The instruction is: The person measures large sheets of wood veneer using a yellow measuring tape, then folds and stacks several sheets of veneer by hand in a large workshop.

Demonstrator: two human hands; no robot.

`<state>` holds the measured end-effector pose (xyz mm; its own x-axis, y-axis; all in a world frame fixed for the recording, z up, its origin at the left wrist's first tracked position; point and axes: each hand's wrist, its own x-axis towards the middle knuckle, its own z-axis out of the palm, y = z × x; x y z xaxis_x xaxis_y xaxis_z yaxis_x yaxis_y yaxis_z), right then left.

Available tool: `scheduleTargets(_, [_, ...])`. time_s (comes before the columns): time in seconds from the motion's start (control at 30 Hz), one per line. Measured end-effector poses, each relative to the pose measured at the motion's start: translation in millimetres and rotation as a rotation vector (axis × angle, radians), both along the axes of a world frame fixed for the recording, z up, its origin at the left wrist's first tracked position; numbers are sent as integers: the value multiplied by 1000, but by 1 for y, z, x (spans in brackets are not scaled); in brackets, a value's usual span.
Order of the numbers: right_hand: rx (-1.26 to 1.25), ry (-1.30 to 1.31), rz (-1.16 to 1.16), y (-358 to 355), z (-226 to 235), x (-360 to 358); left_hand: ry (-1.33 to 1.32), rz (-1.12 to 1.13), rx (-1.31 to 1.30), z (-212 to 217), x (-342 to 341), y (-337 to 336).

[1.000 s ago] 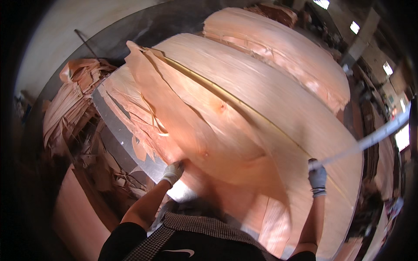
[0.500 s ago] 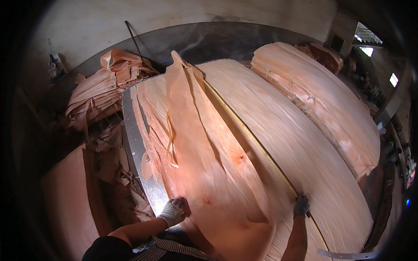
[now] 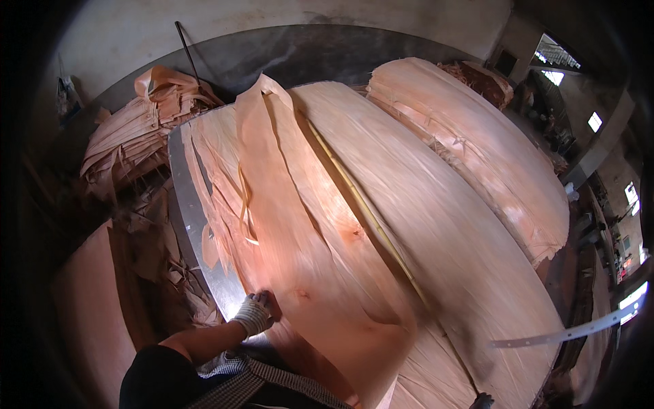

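My left hand point(image 3: 252, 315), in a striped knit glove, is closed at the left edge of a loose reddish wood veneer sheet point(image 3: 300, 252). A small dark reddish patch shows beside its fingers; I cannot tell what it is. The sheet lies folded and rippled over a broad pale veneer stack point(image 3: 436, 232). A long thin yellowish pole point(image 3: 371, 217) runs along the sheet's right side toward me. Its near end meets my right hand point(image 3: 482, 401), dark-gloved, closed on it and mostly cut off by the lower edge.
A metal table edge point(image 3: 189, 211) shows beneath the stack's left side. Torn veneer is heaped at the far left point(image 3: 146, 123), and another veneer stack point(image 3: 477, 146) stands to the right. A pale strip with holes point(image 3: 565, 334) juts in at right. A dark rod point(image 3: 185, 49) leans against the wall.
My right hand has moved nearer to me, from partway along the pole to its near end. The holed strip now sits higher and tilted. My left hand keeps its place on the sheet.
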<state>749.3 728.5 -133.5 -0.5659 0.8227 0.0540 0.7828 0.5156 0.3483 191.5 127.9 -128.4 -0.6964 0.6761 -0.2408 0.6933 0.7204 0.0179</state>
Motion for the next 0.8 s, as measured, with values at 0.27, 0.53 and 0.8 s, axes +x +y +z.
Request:
scheduleTargets(0.27, [-224, 363, 235, -52, -14, -114, -101, 44, 42, 18, -2, -9])
scheduleTargets(0.53, [-19, 539, 366, -113, 53, -146, -138, 34, 150, 1, -8, -6])
scheduleTargets(0.8, [-1098, 1361, -453, -392, 205, -137, -204, 10, 111, -10, -26, -12])
